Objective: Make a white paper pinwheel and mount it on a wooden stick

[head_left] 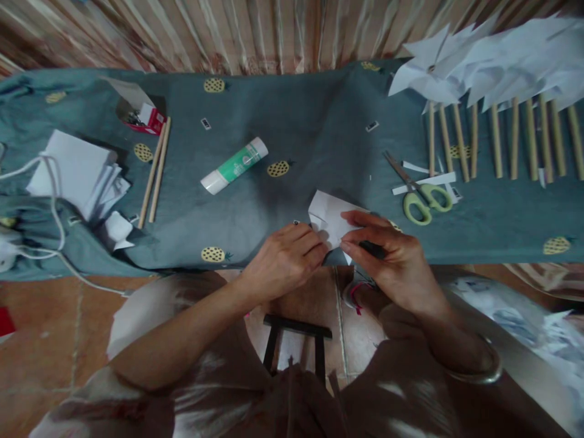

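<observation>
A small folded white paper (329, 218) lies at the near edge of a grey-green cloth (310, 128) printed with yellow pineapples. My left hand (283, 261) is closed and pinches the paper's near left edge. My right hand (387, 255) rests its fingers on the paper's right side, fingers curled together. A green-and-white glue stick (235, 165) lies to the left beyond the hands. Green-handled scissors (417, 191) lie to the right among white paper strips.
A row of wooden sticks (497, 143) with white paper pinwheels (479, 61) lies at the far right. Two loose sticks (155, 170), a stack of white paper (75, 173), a small red box (148, 117) and a white cable (50, 201) sit at the left. A black stool (296, 344) stands below.
</observation>
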Available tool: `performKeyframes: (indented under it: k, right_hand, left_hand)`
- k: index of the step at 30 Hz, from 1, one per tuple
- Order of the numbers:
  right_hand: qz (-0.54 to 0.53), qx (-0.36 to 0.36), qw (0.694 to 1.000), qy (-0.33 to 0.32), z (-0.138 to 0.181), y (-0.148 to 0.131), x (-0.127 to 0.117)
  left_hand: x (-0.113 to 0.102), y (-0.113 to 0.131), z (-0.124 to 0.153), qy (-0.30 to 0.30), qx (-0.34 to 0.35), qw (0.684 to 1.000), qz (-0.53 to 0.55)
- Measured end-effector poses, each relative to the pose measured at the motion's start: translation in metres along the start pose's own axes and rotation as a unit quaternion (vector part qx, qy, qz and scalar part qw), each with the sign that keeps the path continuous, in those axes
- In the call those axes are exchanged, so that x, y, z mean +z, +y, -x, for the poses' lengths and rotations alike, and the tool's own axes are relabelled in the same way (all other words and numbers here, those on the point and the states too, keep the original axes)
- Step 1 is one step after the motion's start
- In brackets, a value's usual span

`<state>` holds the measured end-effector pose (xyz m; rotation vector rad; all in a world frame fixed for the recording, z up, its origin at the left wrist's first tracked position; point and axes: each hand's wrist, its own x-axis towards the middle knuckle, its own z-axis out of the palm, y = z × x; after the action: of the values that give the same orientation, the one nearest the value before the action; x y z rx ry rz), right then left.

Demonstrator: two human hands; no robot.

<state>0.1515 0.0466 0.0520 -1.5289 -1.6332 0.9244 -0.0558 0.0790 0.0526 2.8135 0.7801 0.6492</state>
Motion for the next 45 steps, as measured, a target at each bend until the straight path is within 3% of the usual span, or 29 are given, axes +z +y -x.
performKeyframes:
  k: [8,19,45]
  right_hand:
    - [0.1,-0.049,0.993,0.037,-0.002,-0.006,0.009]
    - [0.161,-0.105,0.98,0.057,-0.003,-0.004,0.013]
    - [0.178,-0.08,0.978,0.07,-0.001,-0.004,0.018]
  left_hand:
    - [0.002,0.001,0.001,0.019,-0.021,0.999,0.021]
    - [0.002,0.001,0.002,-0.015,0.006,0.999,0.035]
    - [0.005,0.001,-0.002,-0.019,-0.033,0.996,0.08]
